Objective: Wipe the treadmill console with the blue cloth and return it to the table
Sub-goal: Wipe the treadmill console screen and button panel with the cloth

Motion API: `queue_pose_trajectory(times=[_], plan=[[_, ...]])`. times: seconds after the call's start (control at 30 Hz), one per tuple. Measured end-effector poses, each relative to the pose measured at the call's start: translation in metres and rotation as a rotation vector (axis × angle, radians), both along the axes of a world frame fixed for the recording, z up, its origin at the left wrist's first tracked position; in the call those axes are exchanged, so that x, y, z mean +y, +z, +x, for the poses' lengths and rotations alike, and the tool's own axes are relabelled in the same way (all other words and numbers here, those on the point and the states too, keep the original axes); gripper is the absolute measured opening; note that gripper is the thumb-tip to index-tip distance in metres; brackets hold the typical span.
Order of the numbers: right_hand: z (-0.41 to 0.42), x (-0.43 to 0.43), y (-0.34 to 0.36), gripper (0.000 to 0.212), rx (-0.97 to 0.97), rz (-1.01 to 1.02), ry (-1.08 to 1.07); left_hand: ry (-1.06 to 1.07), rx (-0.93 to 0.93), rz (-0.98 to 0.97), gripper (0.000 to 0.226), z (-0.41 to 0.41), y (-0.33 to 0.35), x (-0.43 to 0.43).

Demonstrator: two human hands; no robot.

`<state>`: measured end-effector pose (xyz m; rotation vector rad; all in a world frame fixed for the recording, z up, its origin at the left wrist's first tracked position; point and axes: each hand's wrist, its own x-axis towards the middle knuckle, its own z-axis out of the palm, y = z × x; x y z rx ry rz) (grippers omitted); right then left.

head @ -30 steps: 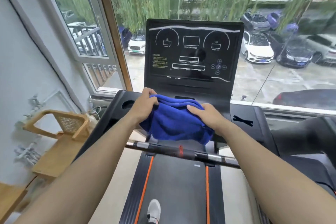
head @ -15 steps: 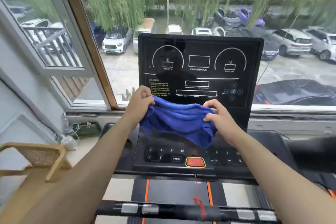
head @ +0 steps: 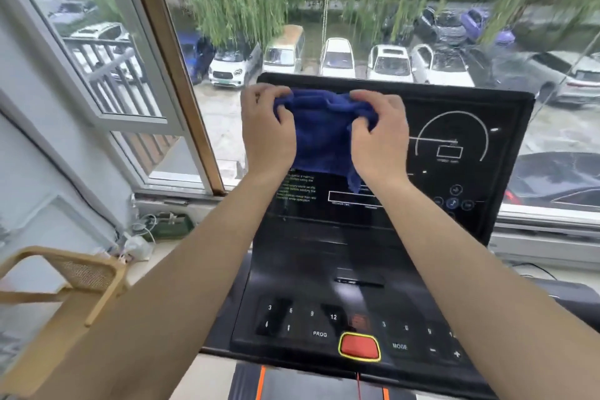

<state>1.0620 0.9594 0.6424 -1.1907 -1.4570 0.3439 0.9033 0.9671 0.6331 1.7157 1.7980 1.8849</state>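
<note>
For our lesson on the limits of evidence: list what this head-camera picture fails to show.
- Left dial of the black treadmill console: hidden behind the blue terry cloth and both hands, left hand, right hand.
- Green caution text: too small, blurred.
- Table: out of frame.

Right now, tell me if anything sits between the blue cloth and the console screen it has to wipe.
Nothing visible does. The left hand and right hand hold the blue cloth bunched at the upper left of the console screen. Whether it touches the glass cannot be told.
</note>
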Motion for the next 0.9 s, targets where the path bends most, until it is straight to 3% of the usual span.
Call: queue_pose_trajectory(times=[0.13, 0.23, 0.3, 0.53, 0.77, 0.9], plan=[[-0.025, 0.056, -0.021, 0.043, -0.490, 0.222, -0.247, 0.056, 0.330, -0.037, 0.044, 0.010, -0.020, 0.053], [-0.025, 0.076, -0.056, 0.058, -0.858, 0.175, -0.183, 0.089, 0.639, -0.093, 0.060, 0.004, -0.048, 0.068], [-0.019, 0.075, -0.078, 0.066, -1.005, 0.157, -0.153, 0.103, 0.701, -0.128, 0.066, -0.006, -0.071, 0.065], [-0.004, 0.019, -0.178, 0.074, -1.293, 0.244, -0.060, 0.085, 0.853, -0.326, 0.066, -0.014, -0.172, -0.001], [-0.012, 0.092, -0.062, 0.069, -1.226, 0.295, -0.226, 0.141, 0.730, -0.217, 0.071, -0.012, -0.069, 0.064], [-0.018, 0.080, -0.081, 0.070, -1.162, 0.250, -0.209, 0.122, 0.715, -0.178, 0.070, -0.013, -0.085, 0.061]])
